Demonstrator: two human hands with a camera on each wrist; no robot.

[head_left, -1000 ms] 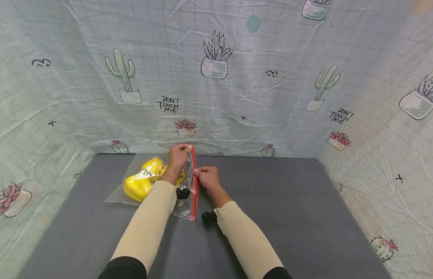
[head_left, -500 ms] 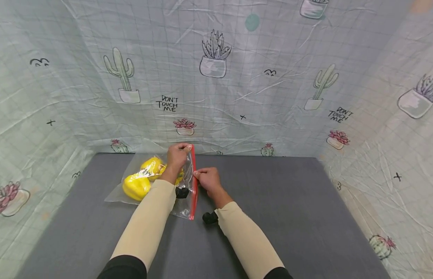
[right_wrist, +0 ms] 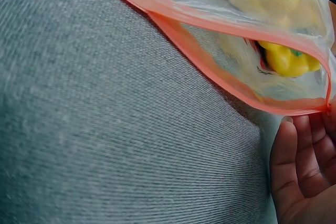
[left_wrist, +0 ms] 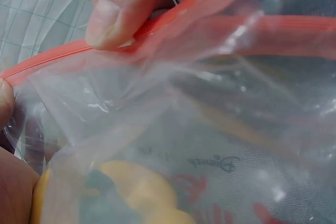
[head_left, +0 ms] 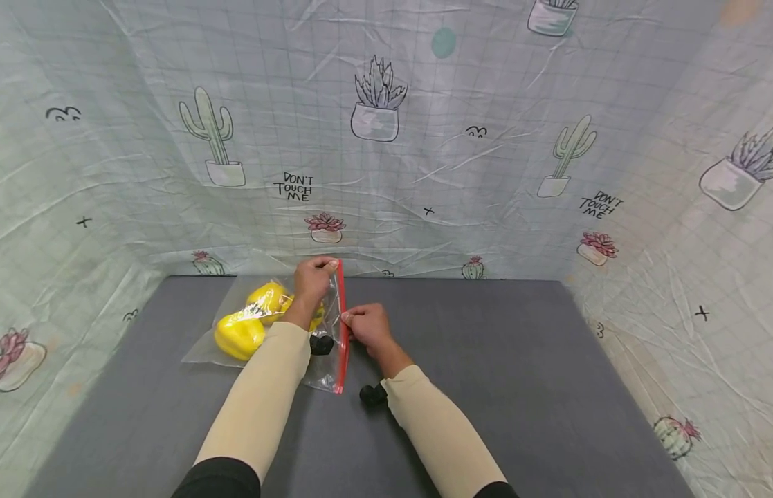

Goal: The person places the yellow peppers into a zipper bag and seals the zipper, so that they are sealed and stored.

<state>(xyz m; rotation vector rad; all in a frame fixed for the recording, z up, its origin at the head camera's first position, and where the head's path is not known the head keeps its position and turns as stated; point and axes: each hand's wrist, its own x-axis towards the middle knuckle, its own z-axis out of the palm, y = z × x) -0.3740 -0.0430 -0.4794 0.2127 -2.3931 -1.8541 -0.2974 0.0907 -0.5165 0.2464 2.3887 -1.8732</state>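
A clear zip bag [head_left: 324,377] with a red zip edge [head_left: 343,360] lies at the back left of the table. Several yellow bell peppers [head_left: 239,336] are inside it; one bell pepper [right_wrist: 290,64] shows a green stem through the gaping mouth in the right wrist view. My left hand [head_left: 313,282] pinches the zip at the bag's far corner, its thumb [left_wrist: 113,22] on the red strip. Nearer to me, my right hand [head_left: 370,326] pinches the same zip between thumb and index finger. Between that grip and the near corner, the two red edges stand apart.
The bag lies on a dark grey table [head_left: 486,366]. A cactus-print cloth [head_left: 386,173] hangs behind the table's back edge and along both sides. Small black wrist devices [head_left: 371,395] sit under the beige sleeves.
My right hand has slid a short way along the zip toward me. My left hand stays at the far corner, and the head view has shifted slightly.
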